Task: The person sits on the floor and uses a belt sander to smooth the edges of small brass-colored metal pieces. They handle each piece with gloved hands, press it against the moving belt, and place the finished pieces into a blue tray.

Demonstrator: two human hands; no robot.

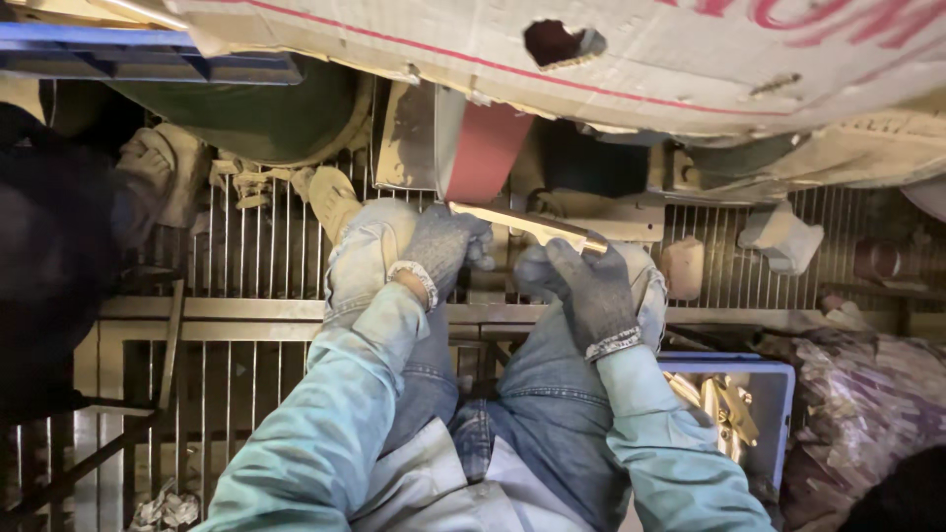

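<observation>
A large worn cardboard sheet with red lines and a ragged hole (611, 59) spans the top, beyond the fingers, above a dusty metal floor grate (266, 251); under the right wrist sits a blue plastic crate of brass-coloured pieces (734, 404). A dull red sanding belt (483, 153) stands just past the fingertips. Both grey knitted gloves, left hand (439, 246) and right hand (591, 286), are clenched on a long flat brass-coloured metal strip (527, 225), its bright edge touching the belt.
</observation>
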